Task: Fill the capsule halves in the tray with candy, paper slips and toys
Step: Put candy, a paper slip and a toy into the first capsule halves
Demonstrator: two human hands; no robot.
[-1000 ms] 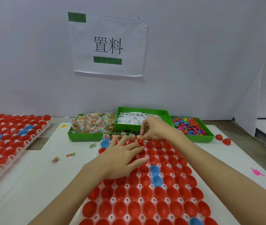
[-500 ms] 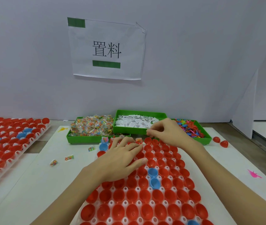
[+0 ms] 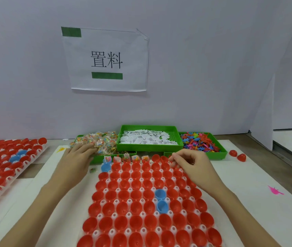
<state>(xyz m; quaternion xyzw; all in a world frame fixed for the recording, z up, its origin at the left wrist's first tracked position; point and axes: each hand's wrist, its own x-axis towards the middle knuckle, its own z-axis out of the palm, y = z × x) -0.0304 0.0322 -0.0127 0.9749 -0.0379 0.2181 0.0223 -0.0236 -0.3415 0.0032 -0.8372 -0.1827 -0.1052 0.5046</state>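
A white capsule tray (image 3: 113,215) in front of me holds rows of empty red halves and two blue halves (image 3: 160,200). Several halves in its back row (image 3: 126,157) hold candy and slips. Behind it stand three green bins: candy (image 3: 104,142), paper slips (image 3: 147,139) and small plastic toys (image 3: 199,142). My left hand (image 3: 77,157) lies with straight fingers on the near edge of the candy pile. My right hand (image 3: 189,164) hovers over the tray's back right corner, fingers curled and thumb meeting forefinger; I cannot make out anything between them.
A second tray of red and blue halves (image 3: 8,166) lies at the left. Two loose red halves (image 3: 237,155) sit right of the toy bin. A pink toy (image 3: 275,190), a yellow toy (image 3: 61,149) and a loose candy (image 3: 92,170) lie on the white mat. A wall with a paper sign stands behind.
My left hand has left the tray's back rows and moved left and back onto the candy pile. My right hand has drawn slightly back from the slip bin's edge to the tray's back right corner.
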